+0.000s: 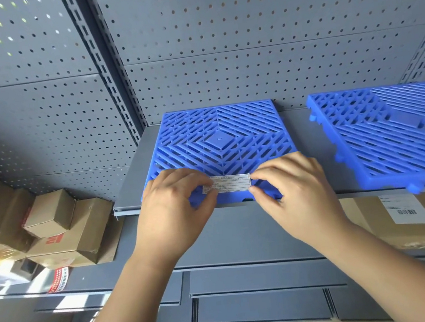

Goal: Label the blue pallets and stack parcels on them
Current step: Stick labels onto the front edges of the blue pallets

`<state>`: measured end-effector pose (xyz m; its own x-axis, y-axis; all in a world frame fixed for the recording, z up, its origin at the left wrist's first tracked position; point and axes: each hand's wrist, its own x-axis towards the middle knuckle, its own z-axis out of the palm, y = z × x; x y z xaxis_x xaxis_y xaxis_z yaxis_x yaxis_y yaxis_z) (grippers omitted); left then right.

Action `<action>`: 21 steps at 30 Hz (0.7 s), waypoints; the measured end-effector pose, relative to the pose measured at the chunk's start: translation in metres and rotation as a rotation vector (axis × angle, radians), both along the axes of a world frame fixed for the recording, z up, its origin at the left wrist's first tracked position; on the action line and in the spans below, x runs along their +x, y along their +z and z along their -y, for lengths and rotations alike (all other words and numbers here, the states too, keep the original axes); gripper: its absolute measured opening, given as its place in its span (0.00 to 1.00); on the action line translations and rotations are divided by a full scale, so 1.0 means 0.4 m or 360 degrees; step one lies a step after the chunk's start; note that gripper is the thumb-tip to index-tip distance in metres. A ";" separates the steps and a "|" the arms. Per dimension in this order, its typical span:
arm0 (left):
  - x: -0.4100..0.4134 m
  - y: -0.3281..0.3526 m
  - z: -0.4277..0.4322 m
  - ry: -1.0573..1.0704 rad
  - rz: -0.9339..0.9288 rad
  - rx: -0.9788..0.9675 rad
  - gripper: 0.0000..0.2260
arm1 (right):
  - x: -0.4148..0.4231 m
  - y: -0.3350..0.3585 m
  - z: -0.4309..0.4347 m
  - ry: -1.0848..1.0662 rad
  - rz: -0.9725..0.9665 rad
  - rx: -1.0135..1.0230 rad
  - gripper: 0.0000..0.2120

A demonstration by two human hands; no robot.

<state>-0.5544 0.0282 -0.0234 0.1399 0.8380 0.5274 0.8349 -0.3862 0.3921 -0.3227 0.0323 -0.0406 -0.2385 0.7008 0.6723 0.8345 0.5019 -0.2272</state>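
Left hand: the left hand [174, 205] has its fingers [203, 181] curled, thumb and forefinger pinching the left end of the label [228, 183].
Right hand: the right hand [297, 191] mirrors it, thumb and forefinger pinching the label's right end.
Label: a white printed strip stretched between the 2 sets of fingers, lying across the near edge of the blue pallet [219, 139]; I cannot tell whether it is stuck down yet.
Blue pallet: it lies flat on the grey shelf [131, 175], running from under the fingers back towards the pegboard panel [246, 51].
Second pallet: the second pallet [394, 135] sits to the right of the right fingers, well apart, its near edge past the shelf front, with no label showing on it.
Parcels: the cardboard boxes [54, 221] are heaped below and left of the left fingers; the large parcel [398, 219] lies below and right of the right fingers. None is on a pallet.
Step in hand: likely the labelling of the 1st pallet, so the task looks early.
Risk 1: the top is open grid (little flat plastic to bond to), so the label may bridge gaps and peel.
Risk 2: uneven pull from the 2 hands could set it crooked or wrinkled.
Risk 3: pressing on the near edge could slide the pallet backwards.
Risk 4: loading the overhanging second pallet could tip it.
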 end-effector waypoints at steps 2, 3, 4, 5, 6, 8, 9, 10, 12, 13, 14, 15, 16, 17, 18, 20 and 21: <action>0.015 0.009 0.001 -0.0002 0.0005 0.0011 0.06 | 0.010 0.008 0.002 -0.0032 -0.0020 0.0001 0.07; 0.025 0.014 0.001 -0.0001 0.0005 0.0018 0.06 | 0.016 0.012 0.003 -0.0051 -0.0024 -0.0001 0.07; 0.036 0.019 0.001 -0.0002 0.0006 0.0022 0.06 | 0.024 0.016 0.004 -0.0067 -0.0024 -0.0002 0.08; 0.049 0.024 0.000 -0.0009 0.0009 0.0020 0.07 | 0.034 0.020 0.006 -0.0078 -0.0021 0.0000 0.09; 0.062 0.029 -0.001 -0.0020 0.0010 0.0019 0.08 | 0.046 0.023 0.007 -0.0089 -0.0016 0.0004 0.09; 0.093 0.038 -0.004 -0.0042 0.0010 0.0024 0.10 | 0.076 0.031 0.010 -0.0122 -0.0011 0.0014 0.09; 0.109 0.043 -0.006 -0.0049 0.0013 0.0028 0.11 | 0.093 0.035 0.012 -0.0145 -0.0012 0.0025 0.09; 0.127 0.045 -0.008 -0.0055 0.0016 0.0036 0.10 | 0.112 0.040 0.014 -0.0172 -0.0018 0.0038 0.10; 0.167 0.048 -0.015 -0.0072 0.0035 0.0058 0.08 | 0.154 0.049 0.017 -0.0231 -0.0047 0.0072 0.10; 0.190 0.050 -0.019 -0.0084 0.0047 0.0068 0.08 | 0.177 0.053 0.019 -0.0261 -0.0062 0.0084 0.10; 0.215 0.051 -0.022 -0.0099 0.0056 0.0075 0.09 | 0.202 0.057 0.022 -0.0289 -0.0073 0.0088 0.10; 0.241 0.052 -0.025 -0.0117 0.0062 0.0083 0.09 | 0.227 0.060 0.024 -0.0311 -0.0082 0.0091 0.10; 0.268 0.052 -0.028 -0.0137 0.0066 0.0090 0.10 | 0.253 0.063 0.027 -0.0325 -0.0092 0.0096 0.10; 0.297 0.053 -0.030 -0.0152 0.0064 0.0095 0.10 | 0.281 0.066 0.029 -0.0334 -0.0102 0.0103 0.10; 0.327 0.053 -0.031 -0.0160 0.0060 0.0101 0.11 | 0.307 0.067 0.031 -0.0340 -0.0113 0.0111 0.11; 0.388 0.056 -0.034 -0.0171 0.0046 0.0115 0.12 | 0.363 0.070 0.034 -0.0348 -0.0132 0.0125 0.11; 0.420 0.058 -0.034 -0.0177 0.0037 0.0121 0.12 | 0.391 0.071 0.036 -0.0348 -0.0140 0.0131 0.12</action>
